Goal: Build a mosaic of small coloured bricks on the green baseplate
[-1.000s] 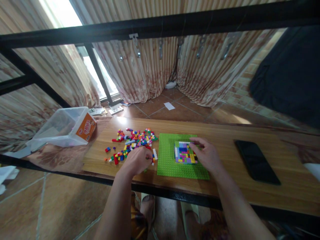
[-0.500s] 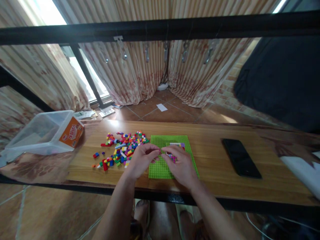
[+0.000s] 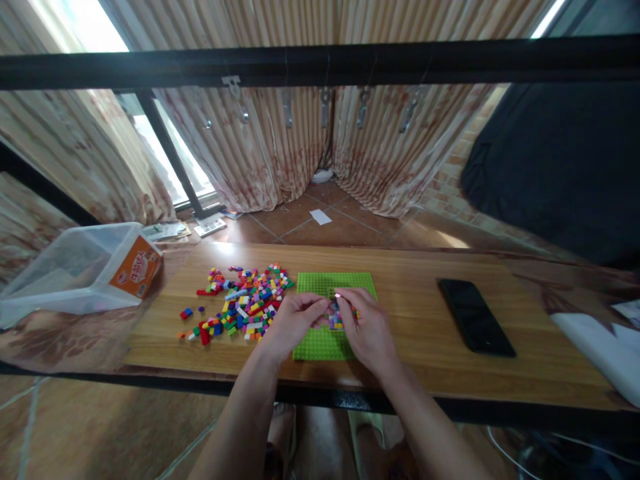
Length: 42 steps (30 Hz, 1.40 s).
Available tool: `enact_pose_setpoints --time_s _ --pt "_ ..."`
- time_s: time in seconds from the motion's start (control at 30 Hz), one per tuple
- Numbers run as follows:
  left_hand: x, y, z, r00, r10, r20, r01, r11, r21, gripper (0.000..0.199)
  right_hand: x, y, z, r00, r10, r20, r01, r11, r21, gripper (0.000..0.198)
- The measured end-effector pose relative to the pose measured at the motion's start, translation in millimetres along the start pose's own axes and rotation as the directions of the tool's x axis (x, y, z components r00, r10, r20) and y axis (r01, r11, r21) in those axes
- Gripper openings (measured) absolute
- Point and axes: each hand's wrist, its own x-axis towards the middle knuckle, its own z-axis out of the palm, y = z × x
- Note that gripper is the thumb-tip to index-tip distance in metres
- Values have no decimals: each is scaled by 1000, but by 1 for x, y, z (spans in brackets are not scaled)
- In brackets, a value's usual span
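Note:
Both hands meet above a green studded baseplate (image 3: 310,347). A small build of multicoloured toy bricks (image 3: 336,323) shows between and below my fingers. My right hand (image 3: 367,327) curves over this build with thumb and fingers closed around it; whether the build still touches the plate is hidden. A small whitish spot shows at the right fingertips, too small to name. My left hand (image 3: 293,322) is closed in a pinch at the build's left side, and what lies between its fingertips cannot be made out. Loose toy bricks (image 3: 245,303) spread in a pile left of the plate.
A black phone (image 3: 475,317) lies on the wooden tabletop (image 3: 410,293) at right, with white paper (image 3: 597,347) beyond it. At far left a clear plastic bin (image 3: 75,267) with an orange label rests on its side. A black bar (image 3: 300,67) with hanging clips crosses above.
The build shows farther left and nearer to me under my right hand; its white top edge is now covered. Both hands remain together over the plate. The view has shifted slightly.

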Motion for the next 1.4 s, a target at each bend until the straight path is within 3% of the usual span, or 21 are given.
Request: enact_pose_setpoints --time_s 0.27,0.87,1.2,1.4 --pt "5 -7 -7 996 63 -63 -54 990 129 25 3 37 -33 976 199 -92 -205 977 -59 33" --pt "6 -11 -8 992 123 -18 -116 971 208 21 0 32 -30 962 271 -10 -271 962 -31 28" --pt "3 -10 -8 991 133 -17 -122 947 297 23 2 36 -26 950 308 44 -297 941 -163 27" --pt "2 -12 -10 986 169 13 -162 917 366 25 7 33 -25 960 275 59 -246 922 -299 27"
